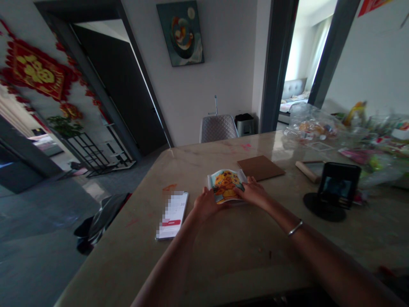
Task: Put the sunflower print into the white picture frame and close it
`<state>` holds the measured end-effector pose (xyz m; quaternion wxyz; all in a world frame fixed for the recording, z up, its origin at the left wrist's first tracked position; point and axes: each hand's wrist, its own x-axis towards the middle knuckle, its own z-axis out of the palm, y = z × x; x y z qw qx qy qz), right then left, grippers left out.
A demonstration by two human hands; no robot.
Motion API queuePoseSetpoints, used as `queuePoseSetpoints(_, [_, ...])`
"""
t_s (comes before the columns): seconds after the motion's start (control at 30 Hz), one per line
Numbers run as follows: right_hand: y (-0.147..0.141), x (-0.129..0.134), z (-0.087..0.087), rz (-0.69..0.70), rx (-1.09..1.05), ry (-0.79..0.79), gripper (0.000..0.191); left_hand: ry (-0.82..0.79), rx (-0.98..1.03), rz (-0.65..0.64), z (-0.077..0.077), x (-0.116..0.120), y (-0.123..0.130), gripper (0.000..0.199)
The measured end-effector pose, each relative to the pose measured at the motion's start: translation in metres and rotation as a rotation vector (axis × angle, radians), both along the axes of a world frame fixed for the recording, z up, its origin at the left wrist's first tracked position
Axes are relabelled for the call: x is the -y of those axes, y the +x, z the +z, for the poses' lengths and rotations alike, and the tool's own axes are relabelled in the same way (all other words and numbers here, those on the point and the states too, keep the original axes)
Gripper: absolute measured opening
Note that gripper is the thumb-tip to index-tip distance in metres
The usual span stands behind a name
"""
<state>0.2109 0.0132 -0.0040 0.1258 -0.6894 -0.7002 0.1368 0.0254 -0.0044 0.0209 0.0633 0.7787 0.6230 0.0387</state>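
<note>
Between my hands is a small, slightly bowed picture print (226,184) of yellow sunflowers in a vase, with pale margins along its sides. My left hand (205,203) grips its lower left edge, fingers partly hidden. My right hand (253,190) holds the right side, its thumb lying over the picture's face. Just beyond my right hand, a flat brown board (261,167) lies on the table. To the left of my left hand lies a phone (172,215) with a lit, partly pixelated screen.
The marble-look table (230,251) spans the foreground. On the right stand a dark device on a round stand (339,189) and a light wooden frame (308,170). Plastic bags and wrapped items (315,123) crowd the far right. A grey chair (219,128) faces the far edge.
</note>
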Motion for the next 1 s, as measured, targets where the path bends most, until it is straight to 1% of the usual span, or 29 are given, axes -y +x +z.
queuePoseSetpoints(0.13, [-0.001, 0.0, 0.001, -0.027, -0.007, 0.02, 0.064, 0.0, 0.003, 0.016, -0.001, -0.001, 0.001, 0.086])
queuePoseSetpoints(0.27, [0.002, 0.0, 0.007, -0.063, -0.036, 0.038, 0.063, -0.002, -0.007, 0.039, -0.003, -0.002, 0.003, 0.089])
queuePoseSetpoints(0.4, [0.009, -0.002, 0.014, -0.027, -0.063, 0.071, 0.057, 0.005, -0.02, 0.047, -0.005, -0.002, 0.005, 0.09])
queuePoseSetpoints(0.5, [0.014, -0.005, 0.016, 0.004, -0.126, 0.095, 0.051, 0.019, -0.025, 0.05, -0.005, -0.001, 0.006, 0.088])
queuePoseSetpoints(0.6, [0.017, -0.008, 0.016, 0.049, -0.223, 0.145, 0.042, 0.022, -0.038, 0.055, -0.005, 0.0, 0.008, 0.088])
queuePoseSetpoints(0.7, [0.019, -0.009, 0.018, 0.036, -0.328, 0.234, 0.037, 0.002, -0.052, 0.058, -0.004, 0.0, 0.009, 0.088])
queuePoseSetpoints(0.77, [0.02, -0.01, 0.02, -0.005, -0.398, 0.254, 0.041, -0.007, -0.052, 0.06, -0.002, 0.001, 0.009, 0.089])
queuePoseSetpoints(0.87, [0.021, -0.012, 0.018, -0.105, -0.49, 0.244, 0.052, -0.005, -0.038, 0.052, -0.001, 0.002, 0.009, 0.089])
queuePoseSetpoints(0.93, [0.023, -0.014, 0.014, -0.125, -0.632, 0.222, 0.051, -0.008, -0.028, 0.051, 0.0, 0.002, 0.008, 0.089])
queuePoseSetpoints(1.0, [0.025, -0.017, 0.009, -0.072, -0.844, 0.184, 0.041, -0.003, -0.022, 0.061, 0.001, 0.003, 0.007, 0.088])
